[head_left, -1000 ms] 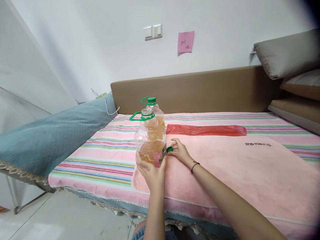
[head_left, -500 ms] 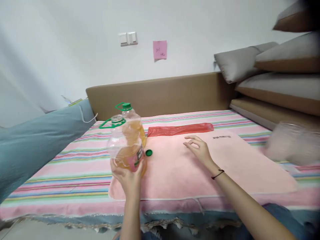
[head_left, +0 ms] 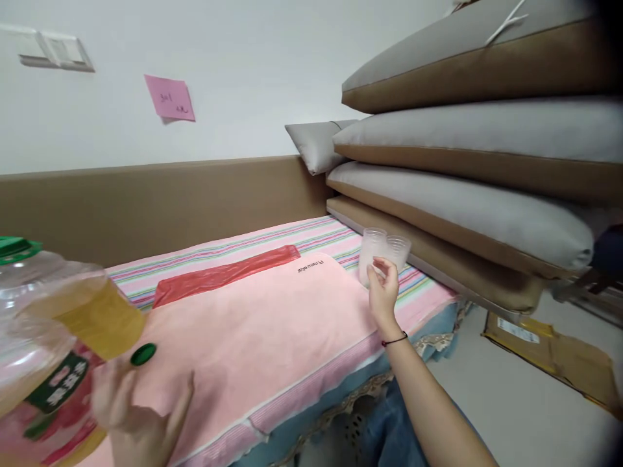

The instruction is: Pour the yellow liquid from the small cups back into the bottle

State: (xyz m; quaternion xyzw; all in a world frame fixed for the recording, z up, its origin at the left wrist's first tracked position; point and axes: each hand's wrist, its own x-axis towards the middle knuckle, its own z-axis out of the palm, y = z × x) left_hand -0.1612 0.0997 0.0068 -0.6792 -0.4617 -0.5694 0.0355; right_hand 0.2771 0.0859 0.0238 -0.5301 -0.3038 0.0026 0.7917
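Observation:
My left hand (head_left: 141,408) is open, thumb and fingers spread, close beside a large clear bottle (head_left: 58,389) with a dark green and pink label and yellow liquid inside. Behind that stands a second bottle of yellow liquid (head_left: 107,311). A green bottle cap (head_left: 143,353) lies on the pink towel (head_left: 263,331). At the towel's far right end, my right hand (head_left: 383,288) reaches in front of two stacks of clear plastic cups (head_left: 372,243). Its fingers are bent and slightly apart, with nothing visible in them; whether they touch the cups I cannot tell.
A folded red plastic bag (head_left: 224,275) lies along the towel's back edge. Large grey and brown cushions (head_left: 452,188) are piled at the right. Below them a flattened cardboard box (head_left: 549,357) is on the floor. A pink note (head_left: 170,98) sticks to the wall.
The view has swung right. My left hand has let go of the front bottle and opened. My right hand has moved right, from above the towel to the cup stacks.

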